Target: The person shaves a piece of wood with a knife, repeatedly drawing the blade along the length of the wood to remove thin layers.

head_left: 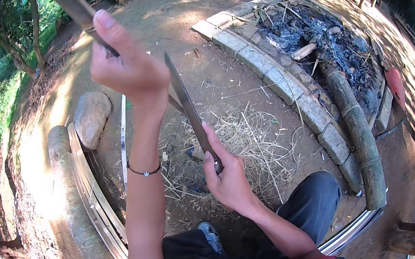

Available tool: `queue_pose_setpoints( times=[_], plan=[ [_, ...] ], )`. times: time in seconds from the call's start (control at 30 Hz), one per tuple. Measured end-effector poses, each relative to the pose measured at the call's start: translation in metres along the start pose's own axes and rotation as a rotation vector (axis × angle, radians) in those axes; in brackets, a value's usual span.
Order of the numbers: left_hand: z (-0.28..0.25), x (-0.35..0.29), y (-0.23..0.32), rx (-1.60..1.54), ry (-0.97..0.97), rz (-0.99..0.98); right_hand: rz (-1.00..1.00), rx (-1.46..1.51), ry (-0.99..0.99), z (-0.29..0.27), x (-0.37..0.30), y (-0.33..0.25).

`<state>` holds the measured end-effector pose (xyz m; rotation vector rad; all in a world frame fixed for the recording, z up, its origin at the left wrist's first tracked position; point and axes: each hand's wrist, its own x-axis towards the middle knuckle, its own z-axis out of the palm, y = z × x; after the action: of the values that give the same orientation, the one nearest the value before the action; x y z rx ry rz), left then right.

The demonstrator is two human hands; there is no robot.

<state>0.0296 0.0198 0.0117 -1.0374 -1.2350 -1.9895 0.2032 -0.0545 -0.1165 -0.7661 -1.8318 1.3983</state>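
My left hand (126, 64) is raised at the upper left, closed around a split bamboo strip (75, 9). The strip runs out past the thumb to the top edge of the view; a narrow length shows again below the wrist, pointing toward the knife. Lower and nearer the middle, my right hand (231, 179) grips a long dark knife (187, 98). Its blade points up and slightly left, and the fingers hide most of its handle. Under both hands, a pile of pale bamboo shavings (252, 147) lies on the dirt.
At the right, a stone-edged fire pit (286, 84) holds ash and charred wood, with a thick bamboo pole (353, 125) lying across its near side. A log (69, 186), split bamboo slats (94, 190) and a rock (93, 119) lie at the left. A red-handled tool (395, 87) stands at far right.
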Motion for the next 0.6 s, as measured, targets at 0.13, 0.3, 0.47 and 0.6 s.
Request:
queue_pose_setpoints(
  times=[0.13, 0.3, 0.47, 0.6],
  plan=[
    [-0.005, 0.008, -0.005, 0.011, 0.010, -0.013, -0.010, 0.035, -0.008, 0.002, 0.008, 0.019],
    [0.002, -0.001, 0.000, -0.018, 0.003, -0.022, -0.094, 0.041, 0.026, -0.002, -0.001, -0.001],
    [-0.005, 0.009, -0.004, -0.002, 0.003, -0.029, -0.067, 0.017, 0.046, 0.010, -0.001, 0.045],
    [-0.007, 0.004, -0.002, -0.023, -0.024, 0.020, -0.152, 0.022, 0.017, 0.001, -0.005, -0.007]
  ],
)
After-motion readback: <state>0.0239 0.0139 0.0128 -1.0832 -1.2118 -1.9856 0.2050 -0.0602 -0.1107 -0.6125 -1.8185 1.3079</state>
